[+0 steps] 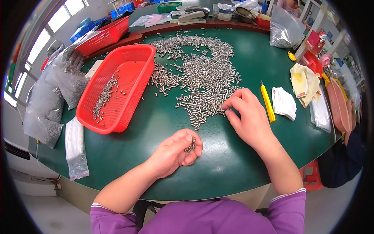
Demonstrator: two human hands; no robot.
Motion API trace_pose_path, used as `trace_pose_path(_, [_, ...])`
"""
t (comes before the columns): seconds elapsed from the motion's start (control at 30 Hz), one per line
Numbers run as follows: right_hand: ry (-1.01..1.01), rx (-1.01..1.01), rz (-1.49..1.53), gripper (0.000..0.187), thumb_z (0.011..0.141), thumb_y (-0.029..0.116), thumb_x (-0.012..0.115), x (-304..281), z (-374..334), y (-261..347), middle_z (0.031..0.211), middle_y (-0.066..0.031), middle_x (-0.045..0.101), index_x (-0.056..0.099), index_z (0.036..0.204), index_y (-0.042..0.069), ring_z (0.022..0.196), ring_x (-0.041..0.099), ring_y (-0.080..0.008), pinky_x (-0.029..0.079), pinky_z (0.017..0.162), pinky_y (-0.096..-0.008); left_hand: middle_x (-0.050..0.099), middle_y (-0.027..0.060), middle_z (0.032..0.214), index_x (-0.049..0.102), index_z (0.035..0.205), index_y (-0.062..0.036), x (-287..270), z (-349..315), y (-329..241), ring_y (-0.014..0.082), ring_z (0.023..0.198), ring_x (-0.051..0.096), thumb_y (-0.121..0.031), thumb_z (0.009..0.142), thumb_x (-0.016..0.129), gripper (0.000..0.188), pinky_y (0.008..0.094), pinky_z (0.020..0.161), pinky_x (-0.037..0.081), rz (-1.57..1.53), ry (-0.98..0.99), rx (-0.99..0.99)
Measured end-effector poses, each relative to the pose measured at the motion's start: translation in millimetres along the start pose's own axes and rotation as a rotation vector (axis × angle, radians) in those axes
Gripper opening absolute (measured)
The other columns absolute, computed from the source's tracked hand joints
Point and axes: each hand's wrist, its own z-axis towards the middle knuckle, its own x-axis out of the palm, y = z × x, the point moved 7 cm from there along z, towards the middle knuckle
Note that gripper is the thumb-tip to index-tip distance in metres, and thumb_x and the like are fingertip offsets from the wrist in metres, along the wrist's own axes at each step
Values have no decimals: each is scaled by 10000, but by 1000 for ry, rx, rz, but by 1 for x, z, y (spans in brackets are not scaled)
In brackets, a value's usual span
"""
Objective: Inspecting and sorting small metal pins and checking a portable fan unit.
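A wide heap of small silvery metal pins (202, 78) is spread over the green tabletop (218, 163), narrowing to a point toward me. Just below that point, my left hand (175, 151) is curled, with several of the metal pins (191, 145) cupped in its fingers. My right hand (247, 115) reaches the heap's right edge, thumb and forefinger close together at the pins; whether a pin is between the fingertips is too small to tell. Left of the heap stands a red plastic basket (132, 84) with a scatter of the same pins inside.
Bulging clear bags of pins (44, 105) line the left edge, near a flat plastic packet (76, 146). On the right lie a yellow utility knife (267, 102), a white cloth (283, 102) and a stained glove (304, 82). Another bag of pins (284, 31) stands at back right.
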Motion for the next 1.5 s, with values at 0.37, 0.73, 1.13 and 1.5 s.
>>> trace_pose_path(0.37, [107, 44, -44, 114, 717, 43, 707, 9, -5, -6, 880, -71, 533, 627, 797, 51, 888, 561, -258, 472, 766, -357, 539, 107, 877, 512, 1047, -18, -2, 0, -2, 114, 623, 394, -253, 1017, 352, 286, 242, 542, 324, 22, -35, -3])
trace_pose_path(0.73, [318, 10, 656, 102, 805, 58, 701, 25, -10, 28, 908, -6, 513, 686, 902, 86, 856, 523, -122, 456, 693, -259, 544, 40, 878, 495, 1058, -69, 0, 2, 0, 61, 602, 396, -147, 966, 506, 121, 202, 521, 309, 48, 1, 1])
trace_pose_path(1.13, [291, -95, 654, 148, 768, 76, 728, 32, -12, 34, 903, -21, 530, 703, 907, 119, 856, 544, -160, 467, 715, -279, 542, 30, 843, 473, 1012, -85, 1, 0, 1, 52, 586, 373, -142, 969, 514, 82, 201, 516, 296, 42, -8, -11])
trace_pose_path(1.5, [-13, -78, 247, 112, 783, 82, 683, -1, 0, 15, 868, -51, 560, 674, 891, 106, 829, 579, -228, 483, 692, -342, 552, 46, 841, 519, 1006, -72, 1, 2, 2, 75, 585, 384, -187, 990, 451, 135, 211, 523, 310, 41, 9, -23])
